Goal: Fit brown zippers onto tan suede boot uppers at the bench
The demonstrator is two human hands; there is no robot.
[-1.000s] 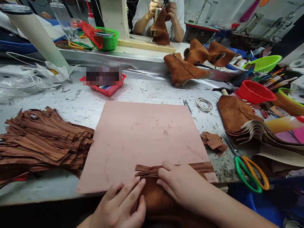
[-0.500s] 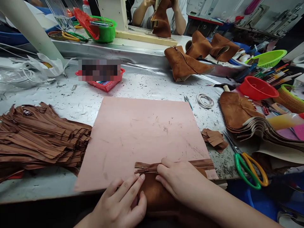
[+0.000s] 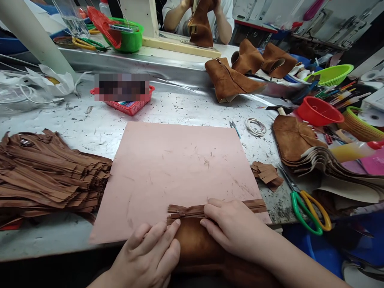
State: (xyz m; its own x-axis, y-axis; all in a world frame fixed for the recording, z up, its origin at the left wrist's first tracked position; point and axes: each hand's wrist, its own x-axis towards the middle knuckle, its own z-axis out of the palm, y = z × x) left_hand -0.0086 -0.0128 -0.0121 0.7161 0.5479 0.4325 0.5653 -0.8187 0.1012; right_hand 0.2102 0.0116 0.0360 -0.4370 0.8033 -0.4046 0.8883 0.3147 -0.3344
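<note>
A brown zipper (image 3: 192,211) lies crosswise near the front edge of the pink board (image 3: 180,160). Its lower tape runs along the edge of a brown suede piece (image 3: 195,240), which hangs over the table's edge towards me. My right hand (image 3: 229,224) is closed over the zipper, with its fingertips pressing tape and suede edge together. At the zipper's left end, my left hand (image 3: 153,248) holds the suede's edge, its index fingertip against the lower tape and its thumb bent below. The palms hide part of the suede.
Left lies a heap of brown zippers (image 3: 54,172). Scissors (image 3: 307,208), suede scraps (image 3: 267,175) and stacked suede pieces (image 3: 297,138) lie right. A red basket (image 3: 132,107), thread snips (image 3: 235,129) and boot uppers (image 3: 228,80) sit farther back. Across the table, a person (image 3: 223,24) holds an upper.
The view has shifted slightly, so most things appear a little farther left. My left thumb has moved closer to the index finger. Both hands keep their places at the zipper and suede.
</note>
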